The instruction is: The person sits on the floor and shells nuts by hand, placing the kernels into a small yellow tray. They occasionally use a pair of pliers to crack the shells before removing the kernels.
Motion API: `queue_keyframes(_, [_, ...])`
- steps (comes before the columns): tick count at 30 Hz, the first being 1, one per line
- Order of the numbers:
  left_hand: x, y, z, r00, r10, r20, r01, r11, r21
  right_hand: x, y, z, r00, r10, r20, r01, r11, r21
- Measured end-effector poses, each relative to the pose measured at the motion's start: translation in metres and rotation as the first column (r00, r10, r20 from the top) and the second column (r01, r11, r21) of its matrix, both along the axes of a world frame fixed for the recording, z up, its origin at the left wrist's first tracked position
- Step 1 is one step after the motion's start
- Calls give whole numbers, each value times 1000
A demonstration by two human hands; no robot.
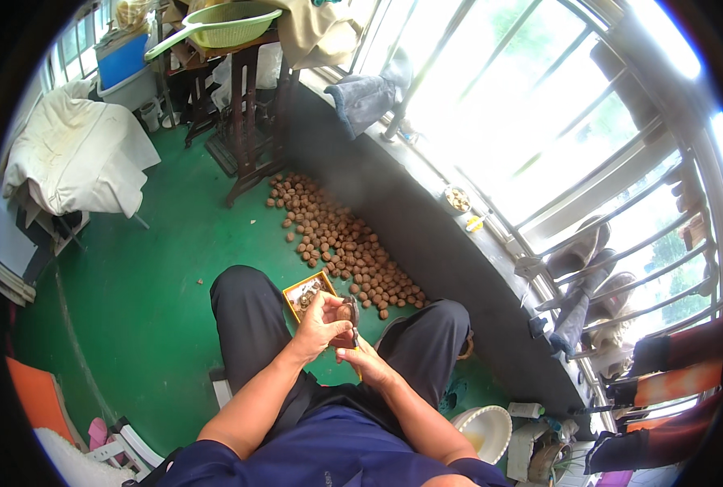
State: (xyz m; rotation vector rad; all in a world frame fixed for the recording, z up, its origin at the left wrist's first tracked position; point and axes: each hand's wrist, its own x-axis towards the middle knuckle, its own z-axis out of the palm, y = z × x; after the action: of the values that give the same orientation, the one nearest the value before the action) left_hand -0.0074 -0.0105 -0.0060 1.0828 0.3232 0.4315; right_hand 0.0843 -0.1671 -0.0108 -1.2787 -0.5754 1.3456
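My left hand [321,325] holds a brown walnut [344,313] between thumb and fingers, at the jaws of pliers [354,310] with yellow on the handles. My right hand [366,360] is closed around those handles, below and to the right of my left hand. Just beyond my hands, on the green floor, lies an orange-rimmed shallow box [291,309] with bits of shell in it, partly covered by my left hand. A long heap of whole walnuts [349,243] spreads along the foot of the dark wall.
A dark table stand [246,115] bears a green colander [234,25]. A white-cloth-covered seat [81,152] stands at the left. On the window ledge sits a bowl of light pieces [457,198]. A white basin [489,433] stands low at the right, and clothes hang by the barred window.
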Motion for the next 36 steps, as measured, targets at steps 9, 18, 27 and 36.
queue_keyframes(9, [1,-3,-16,999,-17,31,20,995,-93,-9,4,27,999,-11,-51,8,999,-52])
queue_keyframes(18, [4,-3,-33,998,-30,47,36,989,-145,-13,16,56,999,27,-19,-29,996,-85])
queue_keyframes(27, [-2,14,-12,984,-167,64,176,970,-167,-4,2,19,997,20,-72,-22,1000,-17])
queue_keyframes(36, [-7,19,1,972,-217,93,231,952,-201,1,-1,16,977,161,-142,-152,985,78])
